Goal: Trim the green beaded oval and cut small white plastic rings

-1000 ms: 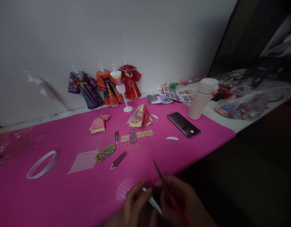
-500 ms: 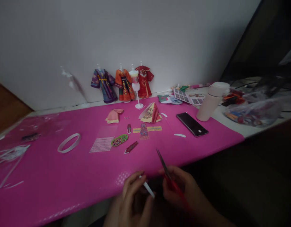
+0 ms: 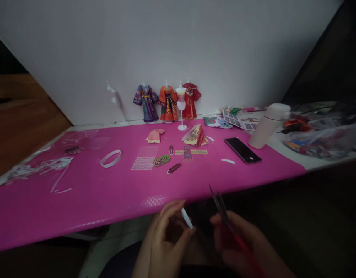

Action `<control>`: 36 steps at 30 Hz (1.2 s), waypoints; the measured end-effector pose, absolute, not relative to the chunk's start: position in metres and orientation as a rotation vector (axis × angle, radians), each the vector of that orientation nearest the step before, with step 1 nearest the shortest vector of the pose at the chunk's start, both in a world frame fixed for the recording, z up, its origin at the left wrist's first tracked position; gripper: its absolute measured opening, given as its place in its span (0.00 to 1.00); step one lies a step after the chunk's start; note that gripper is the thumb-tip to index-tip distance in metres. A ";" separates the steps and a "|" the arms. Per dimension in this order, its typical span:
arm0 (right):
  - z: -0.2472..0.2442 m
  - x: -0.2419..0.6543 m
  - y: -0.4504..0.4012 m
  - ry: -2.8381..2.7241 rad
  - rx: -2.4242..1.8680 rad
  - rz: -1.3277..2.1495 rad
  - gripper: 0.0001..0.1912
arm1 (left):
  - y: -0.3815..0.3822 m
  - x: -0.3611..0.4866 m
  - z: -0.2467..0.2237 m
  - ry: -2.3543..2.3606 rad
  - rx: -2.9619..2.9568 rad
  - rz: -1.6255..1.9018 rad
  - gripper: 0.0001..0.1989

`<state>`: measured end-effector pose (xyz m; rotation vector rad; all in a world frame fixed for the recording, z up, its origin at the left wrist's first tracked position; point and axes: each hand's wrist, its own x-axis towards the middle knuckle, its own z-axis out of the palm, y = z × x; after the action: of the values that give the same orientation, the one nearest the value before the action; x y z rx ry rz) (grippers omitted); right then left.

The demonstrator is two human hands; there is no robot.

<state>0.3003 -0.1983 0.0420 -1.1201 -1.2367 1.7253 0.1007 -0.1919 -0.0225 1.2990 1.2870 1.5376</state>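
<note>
Below the table's front edge, my left hand (image 3: pixel 170 237) pinches a small white strip (image 3: pixel 186 218) between thumb and fingers. To its right, my right hand (image 3: pixel 244 239) grips red-handled scissors (image 3: pixel 221 208), whose blades are slightly apart and point up and away from me. The blades do not touch the strip. On the pink table cover (image 3: pixel 102 200) beyond lie a patterned cross-shaped piece (image 3: pixel 187 152), a green oval piece (image 3: pixel 161 160), a dark red pointed piece (image 3: pixel 174 168) and a white curved strip (image 3: pixel 228 161).
A phone (image 3: pixel 243 150) and a pale bottle (image 3: pixel 267 127) are at the right. Small dressed forms, one in purple (image 3: pixel 146 102), lean at the wall beside a bare mannequin (image 3: pixel 181 104). A white ring (image 3: pixel 111 158) and plastic scraps (image 3: pixel 47 166) lie left.
The view has shifted, so the table items appear farther right. The scissor blades, together before, have parted. The white strip remains in my left hand.
</note>
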 end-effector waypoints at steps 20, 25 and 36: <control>0.048 0.284 -0.196 -1.104 -1.161 1.579 0.17 | -0.203 0.126 -0.001 1.235 1.460 1.380 0.23; 0.049 0.287 -0.196 -1.076 -1.156 1.626 0.19 | -0.201 0.129 0.003 1.064 1.460 1.309 0.10; 0.048 0.285 -0.198 -1.133 -1.207 1.578 0.19 | -0.199 0.119 0.010 1.234 1.965 1.425 0.12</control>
<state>0.2850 -0.1981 0.0478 -1.2074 -1.1332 1.5784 0.1186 -0.1988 0.0098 1.9648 1.2344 1.4245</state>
